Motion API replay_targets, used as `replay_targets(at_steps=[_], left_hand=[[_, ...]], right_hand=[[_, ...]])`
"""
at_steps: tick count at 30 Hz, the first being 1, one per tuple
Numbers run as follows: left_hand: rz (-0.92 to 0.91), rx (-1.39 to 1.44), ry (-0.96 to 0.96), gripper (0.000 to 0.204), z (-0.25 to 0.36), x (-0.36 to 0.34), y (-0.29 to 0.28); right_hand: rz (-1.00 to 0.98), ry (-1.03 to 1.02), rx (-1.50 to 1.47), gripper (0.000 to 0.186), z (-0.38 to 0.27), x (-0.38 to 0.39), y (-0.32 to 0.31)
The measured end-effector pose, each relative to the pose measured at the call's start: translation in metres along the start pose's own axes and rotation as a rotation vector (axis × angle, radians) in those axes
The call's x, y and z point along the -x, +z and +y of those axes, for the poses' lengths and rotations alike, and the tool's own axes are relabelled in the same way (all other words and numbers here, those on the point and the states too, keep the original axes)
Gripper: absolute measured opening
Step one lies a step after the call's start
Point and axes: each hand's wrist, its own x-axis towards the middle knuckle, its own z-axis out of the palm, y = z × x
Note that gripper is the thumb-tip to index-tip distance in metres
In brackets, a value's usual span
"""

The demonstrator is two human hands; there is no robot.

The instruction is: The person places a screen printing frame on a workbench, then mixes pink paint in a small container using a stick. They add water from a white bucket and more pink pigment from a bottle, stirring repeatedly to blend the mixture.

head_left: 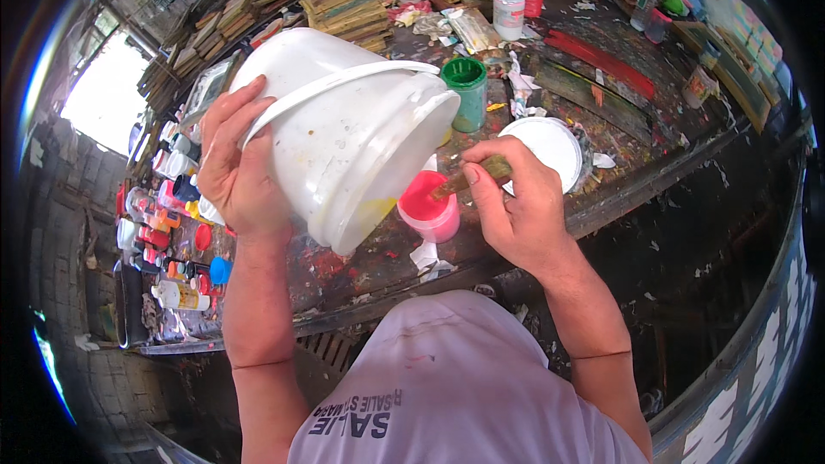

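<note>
My left hand (236, 159) grips the side of a large white plastic bucket (331, 137) near its handle. The bucket is tilted, its mouth facing down to the right above a small pink tub (435, 225) of bright pink paint. Some yellow shows at the bucket's lower rim; its inside is hidden from me. In my right hand (520, 206) is a paint-stained wooden stick (471, 178), its lower end in the pink paint. Just beyond the tub stands a green paint can (465, 94). A round white lid (543, 153) lies beside my right hand.
Stacked wooden frames (344, 4) line the back of the paint-spattered table (507, 245). Paint bottles and jars (176, 215) crowd its left side. Two white containers (509, 13) stand at the back, near a red strip (601, 64) lying on the right. Paper scraps are scattered about.
</note>
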Motion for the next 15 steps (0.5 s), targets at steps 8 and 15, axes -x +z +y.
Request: replay_targets(at_steps=[8,15], left_hand=[[-0.010,-0.027,0.085,0.033,0.012,-0.007,0.003],[-0.055,-0.063,0.162,0.036,0.020,-0.012,0.008]], right_hand=[[0.037,-0.016,-0.005,0.018,0.006,0.005,-0.004],[0.064,-0.040,0.009,0.018,0.005,0.008,-0.006]])
